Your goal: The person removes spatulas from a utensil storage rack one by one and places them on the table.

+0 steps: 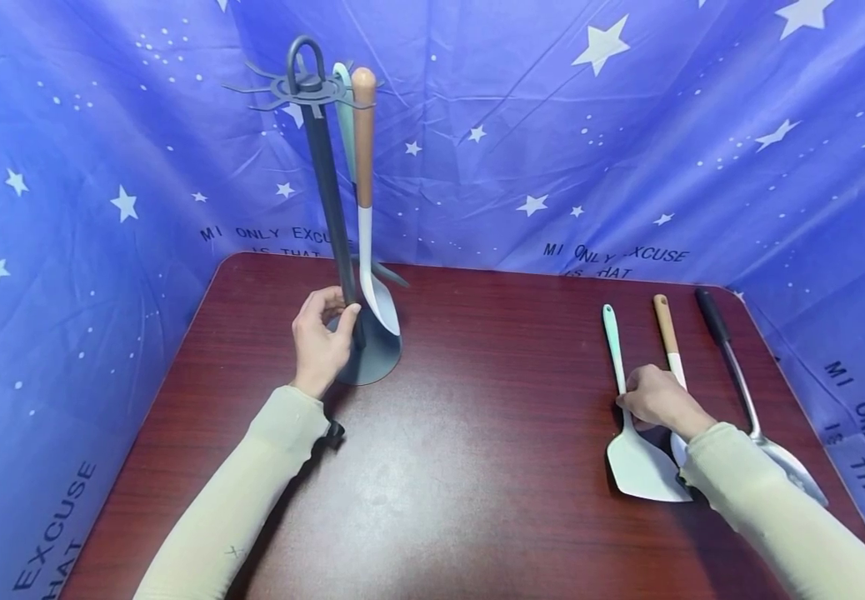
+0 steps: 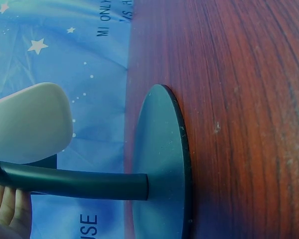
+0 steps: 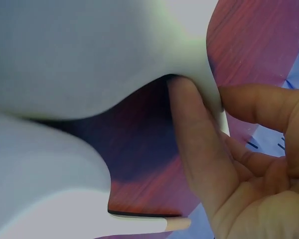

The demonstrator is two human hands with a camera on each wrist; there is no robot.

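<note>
My left hand (image 1: 322,340) holds the dark grey pole of a utensil stand (image 1: 327,183) low down, thumb and fingers around it. From the stand's hooks hang a white utensil with a wooden handle (image 1: 363,150) and a mint-handled one (image 1: 345,117), mostly hidden behind it. The left wrist view shows the round base (image 2: 159,144) flat on the table. At the right, my right hand (image 1: 661,398) pinches the neck of a white turner with a mint handle (image 1: 646,468). In the right wrist view, thumb and forefinger meet at the turner's neck (image 3: 199,59).
Close beside the turner lies a white utensil with a wooden handle (image 1: 666,325), its head partly hidden by my right hand. Farther right is a metal utensil with a black handle (image 1: 740,379). A starry blue cloth (image 1: 477,192) hangs behind the dark red table (image 1: 477,400).
</note>
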